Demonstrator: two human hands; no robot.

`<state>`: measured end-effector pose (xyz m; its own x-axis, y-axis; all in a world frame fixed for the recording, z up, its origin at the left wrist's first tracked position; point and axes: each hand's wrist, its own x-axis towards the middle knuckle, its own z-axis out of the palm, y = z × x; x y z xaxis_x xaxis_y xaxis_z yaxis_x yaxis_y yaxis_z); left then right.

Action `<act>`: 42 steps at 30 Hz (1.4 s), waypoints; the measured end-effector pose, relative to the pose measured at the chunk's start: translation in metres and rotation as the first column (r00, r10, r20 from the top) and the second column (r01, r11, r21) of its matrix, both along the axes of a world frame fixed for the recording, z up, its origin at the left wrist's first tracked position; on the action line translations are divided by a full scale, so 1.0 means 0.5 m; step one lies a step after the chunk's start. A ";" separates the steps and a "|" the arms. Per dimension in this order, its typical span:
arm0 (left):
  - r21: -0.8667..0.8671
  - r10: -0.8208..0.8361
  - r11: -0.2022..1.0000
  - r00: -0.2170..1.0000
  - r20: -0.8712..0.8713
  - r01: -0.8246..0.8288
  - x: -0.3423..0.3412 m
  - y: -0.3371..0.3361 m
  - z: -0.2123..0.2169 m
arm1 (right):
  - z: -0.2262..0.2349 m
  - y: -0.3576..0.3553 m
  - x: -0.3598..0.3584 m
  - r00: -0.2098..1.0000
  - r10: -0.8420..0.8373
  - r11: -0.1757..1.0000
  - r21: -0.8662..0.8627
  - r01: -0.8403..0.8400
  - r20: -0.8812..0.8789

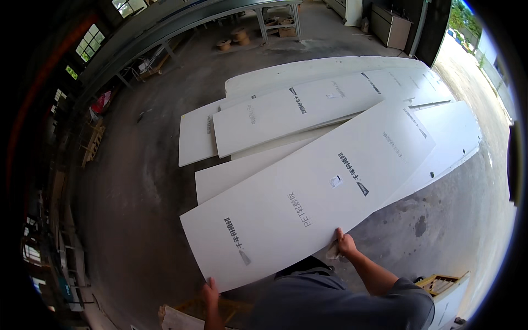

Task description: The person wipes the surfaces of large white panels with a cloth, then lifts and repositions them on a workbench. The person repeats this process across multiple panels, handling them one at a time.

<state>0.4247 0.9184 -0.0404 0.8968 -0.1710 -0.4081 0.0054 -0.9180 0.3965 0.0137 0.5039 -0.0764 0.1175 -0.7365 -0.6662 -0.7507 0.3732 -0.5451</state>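
Observation:
A large white board (264,231) with dark printing and a small paper label slants in front of me, its far end over other white boards. My left hand (210,292) grips its near left corner, thumb on top and fingers hidden beneath. Farther right along the near edge, my right hand (345,243) is closed on the same board, with its thumb over the top face. Something pale (333,252) shows under that hand, too unclear to name. Behind lie more white boards (258,126), overlapping at different angles.
A long metal table (192,19) runs along the back left, with wooden spools (240,37) on the floor near it. A cabinet (389,26) stands by the bright doorway at right. Behind me to the right is a yellow frame (440,283); a wooden pallet (93,143) is at left.

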 end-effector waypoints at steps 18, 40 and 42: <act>-0.670 -0.286 0.740 0.876 -0.388 -0.056 0.564 -0.058 -0.157 | 0.116 0.370 0.626 0.993 0.007 0.898 0.435 -0.059 0.119; -0.663 -0.651 0.729 0.473 -0.593 0.171 1.088 -0.517 -0.091 | -0.044 0.797 1.152 0.336 -0.817 0.523 0.358 0.774 0.468; -0.678 -0.735 0.663 0.449 -0.508 0.317 1.124 -0.556 -0.101 | -0.068 0.793 1.186 0.421 -0.754 0.545 0.123 0.829 0.505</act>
<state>0.9865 0.6404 -0.0906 0.0079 -0.8306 -0.5569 0.0423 -0.5561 0.8300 0.6068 0.9006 -0.1101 -0.3164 -0.7348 -0.6000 0.1943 0.5689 -0.7992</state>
